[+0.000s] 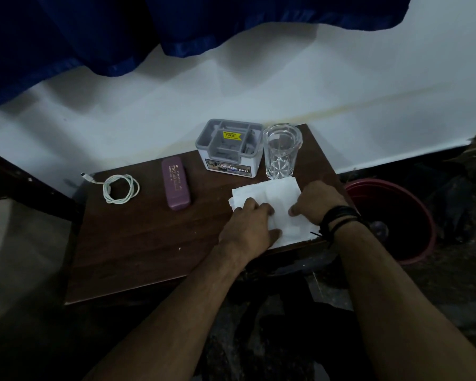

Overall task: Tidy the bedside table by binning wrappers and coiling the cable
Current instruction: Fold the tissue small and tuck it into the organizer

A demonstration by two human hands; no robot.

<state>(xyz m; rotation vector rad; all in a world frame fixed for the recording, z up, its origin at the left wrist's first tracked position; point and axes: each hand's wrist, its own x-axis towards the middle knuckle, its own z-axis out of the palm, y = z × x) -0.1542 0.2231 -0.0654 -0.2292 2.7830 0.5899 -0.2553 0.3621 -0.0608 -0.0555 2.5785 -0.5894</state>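
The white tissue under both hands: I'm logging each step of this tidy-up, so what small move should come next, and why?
Probably fold or gather the white tissue with both hands. The left hand and right hand press flat on it, near the table's right edge. The red bin stands just beyond that edge, and the cable is already coiled.

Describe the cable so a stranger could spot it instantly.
Start at the dark wooden bedside table and go to its far left corner. The white cable lies there in a loose coil, left of the purple spectacle case; it is the only thin, looped thing.
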